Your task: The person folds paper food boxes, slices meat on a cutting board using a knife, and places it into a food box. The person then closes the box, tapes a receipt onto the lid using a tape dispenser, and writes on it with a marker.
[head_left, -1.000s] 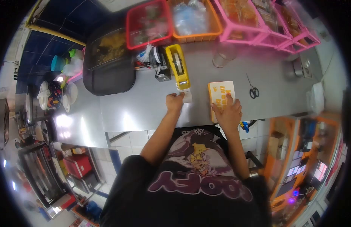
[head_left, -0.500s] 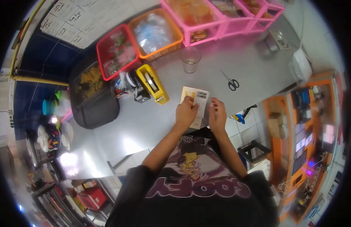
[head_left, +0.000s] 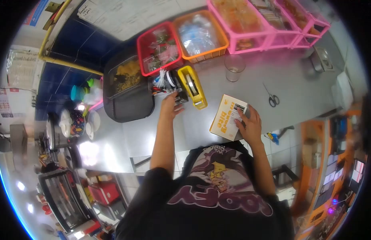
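A white-and-yellow cardboard box [head_left: 225, 119] with orange lettering and a label lies tilted at the table's front edge. My right hand [head_left: 251, 126] grips its right side, thumb and fingers over the top face. On the left, my left hand [head_left: 171, 105] is stretched out with its fingers apart, at the front of a small black holder [head_left: 181, 96] filled with pens and other small items. Whether its fingertips touch the holder is hard to tell. Just right of that hand stands a yellow tape dispenser [head_left: 198, 98].
Behind are a red basket [head_left: 143, 48] and an orange basket [head_left: 207, 57] of bagged items, plus pink bins [head_left: 249, 42]. A clear glass [head_left: 234, 72] and black-handled scissors [head_left: 274, 100] are on the metal table [head_left: 297, 88]. A dark lidded container [head_left: 129, 108] sits left.
My left hand has left the box and reached left to the black holder. The box is turned, its lettered face now showing, with my right hand on it. The view has shifted.
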A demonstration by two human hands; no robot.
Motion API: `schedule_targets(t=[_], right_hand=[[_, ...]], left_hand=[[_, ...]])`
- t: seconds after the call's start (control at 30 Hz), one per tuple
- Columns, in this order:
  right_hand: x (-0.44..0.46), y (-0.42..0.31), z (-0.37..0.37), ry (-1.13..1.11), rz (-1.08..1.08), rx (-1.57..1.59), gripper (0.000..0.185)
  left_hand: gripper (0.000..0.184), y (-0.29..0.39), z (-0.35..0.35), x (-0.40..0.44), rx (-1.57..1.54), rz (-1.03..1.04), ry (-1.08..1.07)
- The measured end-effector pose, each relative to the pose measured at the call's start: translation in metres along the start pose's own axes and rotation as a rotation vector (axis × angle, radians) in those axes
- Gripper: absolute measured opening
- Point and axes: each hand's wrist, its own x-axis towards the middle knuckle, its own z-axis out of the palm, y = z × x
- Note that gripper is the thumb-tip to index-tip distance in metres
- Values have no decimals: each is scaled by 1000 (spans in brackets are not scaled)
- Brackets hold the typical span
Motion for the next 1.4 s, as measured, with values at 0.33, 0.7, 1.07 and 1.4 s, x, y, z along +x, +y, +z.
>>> schedule_targets(t=[0.33,0.7,1.07,1.4], right_hand=[[5,5,2,-30,-2,109,50],[3,9,7,-17,54,80,59],[19,8,0,-11,8,-75,64],[14,7,3,9,45,-68,66]], left_hand=[[47,-24,43,-52,348,259,-91],[30,-85,49,-63,-322,133,-381],[22,-45,107,-131,721,772,-432],[55,-20,153,-107,1239,776,-348]])
